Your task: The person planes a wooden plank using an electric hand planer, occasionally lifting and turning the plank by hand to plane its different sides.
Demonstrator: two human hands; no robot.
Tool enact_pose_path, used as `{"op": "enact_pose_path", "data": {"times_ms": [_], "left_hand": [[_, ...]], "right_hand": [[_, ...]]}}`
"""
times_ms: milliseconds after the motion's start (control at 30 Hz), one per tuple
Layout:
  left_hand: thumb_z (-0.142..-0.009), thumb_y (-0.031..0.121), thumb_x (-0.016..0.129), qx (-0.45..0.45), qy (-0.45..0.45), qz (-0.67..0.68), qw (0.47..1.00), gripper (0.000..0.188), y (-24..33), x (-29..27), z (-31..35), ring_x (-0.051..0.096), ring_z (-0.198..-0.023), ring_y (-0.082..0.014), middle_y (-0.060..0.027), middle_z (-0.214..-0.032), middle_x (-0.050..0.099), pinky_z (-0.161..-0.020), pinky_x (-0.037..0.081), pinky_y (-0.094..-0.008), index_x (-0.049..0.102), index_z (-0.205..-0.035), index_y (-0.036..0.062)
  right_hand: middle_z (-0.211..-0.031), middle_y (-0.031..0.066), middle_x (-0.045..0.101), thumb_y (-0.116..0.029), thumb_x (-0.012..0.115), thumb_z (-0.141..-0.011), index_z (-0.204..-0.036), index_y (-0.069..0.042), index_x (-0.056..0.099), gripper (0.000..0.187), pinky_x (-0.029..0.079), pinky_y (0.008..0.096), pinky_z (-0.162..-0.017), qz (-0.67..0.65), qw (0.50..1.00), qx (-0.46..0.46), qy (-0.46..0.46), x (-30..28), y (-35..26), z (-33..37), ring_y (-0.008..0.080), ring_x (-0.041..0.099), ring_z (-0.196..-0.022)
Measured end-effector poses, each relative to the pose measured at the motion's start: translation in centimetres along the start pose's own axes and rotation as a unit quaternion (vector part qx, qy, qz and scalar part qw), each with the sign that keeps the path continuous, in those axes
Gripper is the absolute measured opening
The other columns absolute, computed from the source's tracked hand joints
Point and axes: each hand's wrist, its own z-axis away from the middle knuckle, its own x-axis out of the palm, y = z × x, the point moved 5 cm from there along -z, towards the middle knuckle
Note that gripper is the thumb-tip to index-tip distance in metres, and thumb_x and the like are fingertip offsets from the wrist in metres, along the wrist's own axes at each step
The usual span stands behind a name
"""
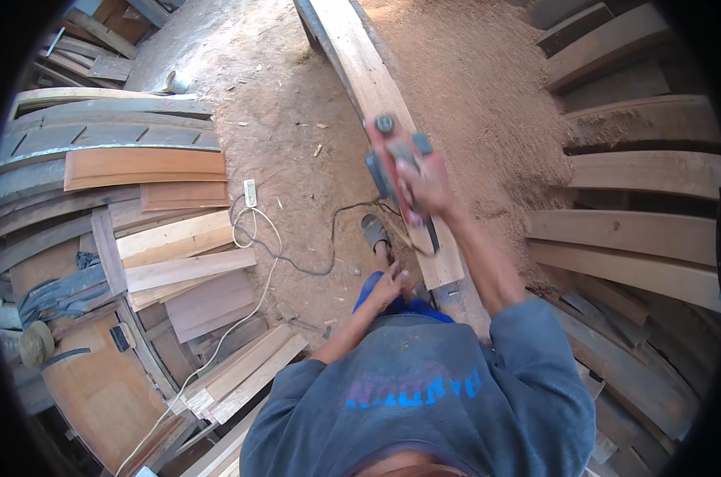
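Note:
My right hand [430, 187] grips the handle of a red and black electric hand planer [392, 151], slightly blurred. Its body sits on a long pale wooden board [368, 75], which runs away from me and has its near end by my legs. A round knob tops the planer's far end, and a dark cord trails from its near side. My left hand [388, 288] rests on my blue-clad leg, holding no tool, its fingers loosely stretched out.
A white extension socket [250, 193] with a pale cable lies on the left floor near a dark cord [320, 272]. Wood shavings [472, 103] cover the ground right of the board. Stacked planks [177, 238] line the left; more boards [631, 234] lie right.

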Motion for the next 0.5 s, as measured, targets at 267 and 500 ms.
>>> {"op": "enact_pose_path", "data": {"times_ms": [267,500], "left_hand": [[-0.106,0.037,0.052,-0.137,0.070,0.084,0.985,0.057,-7.4,-5.1,0.6,0.056,-0.075,-0.0117,-0.0066,-0.106,0.062,-0.068,0.051,-0.0271,0.044,-0.149,0.0010],[-0.106,0.040,0.055,-0.151,0.099,0.080,0.980,0.054,-5.3,-4.9,-0.1,0.061,-0.080,-0.0126,-0.0067,-0.113,0.065,-0.071,0.054,-0.0269,0.047,-0.148,0.0067]], "right_hand": [[-0.118,0.0262,0.064,-0.037,0.063,-0.094,-0.129,0.004,0.058,0.055,0.047,0.0446,-0.101,0.148,0.985,-0.015,0.088,2.8,9.1,23.0,0.0389,0.063,-0.113],[-0.126,0.0301,0.064,-0.040,0.061,-0.095,-0.152,-0.002,0.041,0.070,0.047,0.0463,-0.103,0.201,0.968,-0.100,0.116,2.8,1.6,7.5,0.0433,0.063,-0.119]]}}
